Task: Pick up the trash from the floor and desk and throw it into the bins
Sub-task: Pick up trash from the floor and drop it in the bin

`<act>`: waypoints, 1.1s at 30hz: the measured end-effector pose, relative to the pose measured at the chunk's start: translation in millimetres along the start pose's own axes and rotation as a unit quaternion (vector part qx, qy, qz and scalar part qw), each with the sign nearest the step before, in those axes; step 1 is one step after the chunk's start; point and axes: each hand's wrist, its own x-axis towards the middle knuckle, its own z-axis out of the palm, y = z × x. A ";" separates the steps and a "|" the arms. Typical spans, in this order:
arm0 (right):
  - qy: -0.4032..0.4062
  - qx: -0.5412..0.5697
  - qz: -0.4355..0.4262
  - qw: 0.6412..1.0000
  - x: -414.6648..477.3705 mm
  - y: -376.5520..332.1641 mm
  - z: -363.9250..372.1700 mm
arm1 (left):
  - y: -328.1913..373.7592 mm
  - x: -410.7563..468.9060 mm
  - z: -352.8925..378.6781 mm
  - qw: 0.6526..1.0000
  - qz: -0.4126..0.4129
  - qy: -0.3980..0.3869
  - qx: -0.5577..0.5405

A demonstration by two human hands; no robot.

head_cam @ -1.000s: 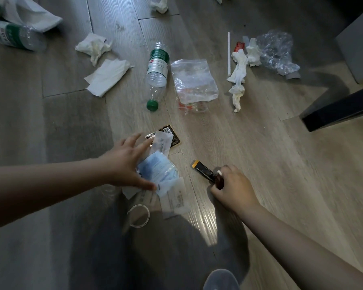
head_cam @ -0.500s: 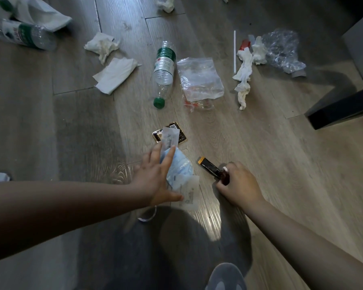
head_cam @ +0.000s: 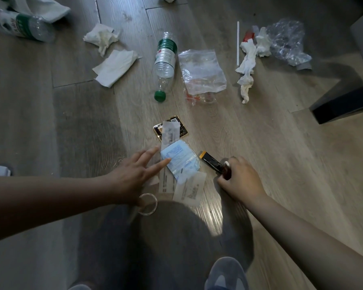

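Head view: wood-grain plank floor (head_cam: 281, 153), grey-brown, littered throughout, with a glare patch near the person's shoe (head_cam: 226, 273).

Left hand (head_cam: 134, 174) is flat, fingers spread and straight, holding nothing; one fingertip touches a pale blue packet (head_cam: 178, 158) lying on overlapping paper slips (head_cam: 190, 188). A clear tape ring (head_cam: 148, 204) lies at that wrist.

Right hand (head_cam: 239, 181) has its fingers curled round the near end of a dark stick-shaped item (head_cam: 211, 162) with an orange tip, low against the floor just right of the packet.

Further out lie a green-capped bottle (head_cam: 165, 59), a clear plastic bag (head_cam: 201, 72) just beside it, a crumpled tissue (head_cam: 102, 37), a flat napkin (head_cam: 114, 66), a twisted tissue (head_cam: 246, 68), a white straw (head_cam: 237, 42) and crumpled film (head_cam: 287, 41). A dark furniture leg (head_cam: 344, 103) stands at right.
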 end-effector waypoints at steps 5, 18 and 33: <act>-0.003 -0.004 0.003 1.000 0.0 -1.3 -0.9 | 0.1 15.8 -9.8 0.997 -0.020 0.058 -0.054; 0.001 0.003 0.006 1.000 2.9 2.3 3.0 | -4.4 74.5 -53.2 0.997 -0.030 0.016 0.065; 0.003 0.012 0.003 1.000 6.9 9.9 10.6 | -2.1 84.5 -52.1 0.988 0.058 0.026 0.143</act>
